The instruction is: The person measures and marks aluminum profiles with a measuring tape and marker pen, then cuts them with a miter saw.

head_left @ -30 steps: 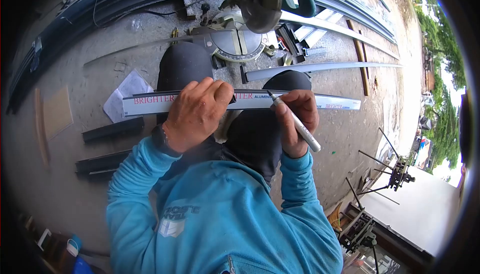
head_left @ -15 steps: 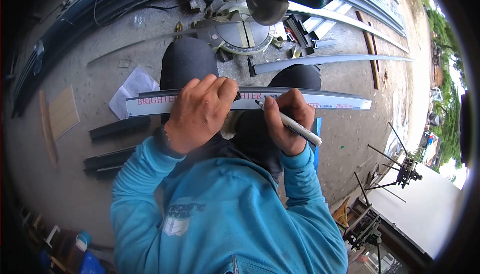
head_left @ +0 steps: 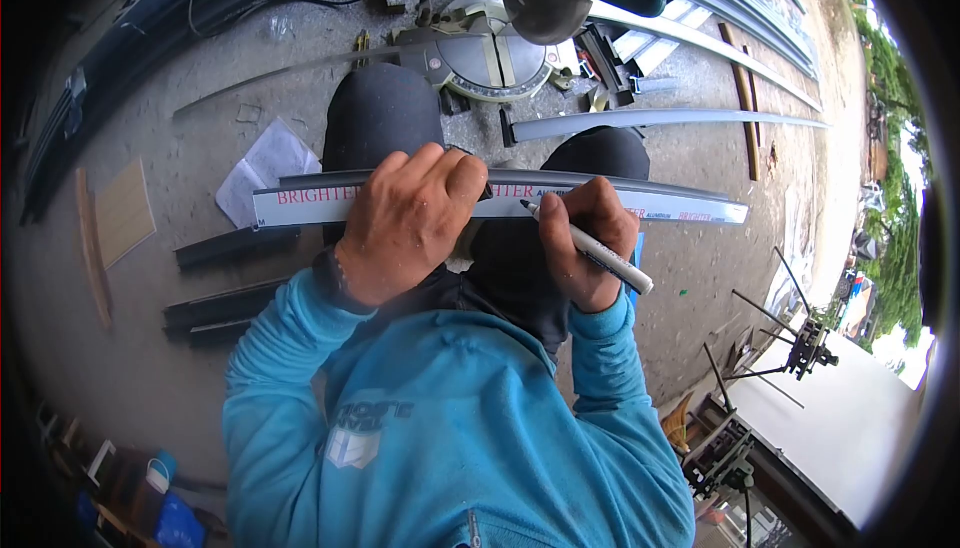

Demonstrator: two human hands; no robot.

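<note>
Across my knees lies a long aluminum profile [head_left: 700,206] with a white printed film on its face. My left hand [head_left: 410,218] is closed over its middle-left part, fingers curled across the top edge. A small dark piece pokes out beside that hand's fingertips. In my right hand [head_left: 590,238] is a white marker [head_left: 615,265], pinched between thumb and fingers, uncapped. Its dark tip points left, right at the film, a short way from the left hand. My right hand's fingers also lie against the profile's lower edge.
A miter saw [head_left: 490,58] stands on the concrete floor beyond my knees. Long dark profiles [head_left: 120,58] run along the left and back. A paper sheet [head_left: 268,163], short dark offcuts [head_left: 225,248] and a tan board [head_left: 122,213] lie left. Clamp-like metal stands [head_left: 810,348] are at right.
The profile and both hands sit slightly further right in view. The marker tip stays close to the film, and both grips are the same.
</note>
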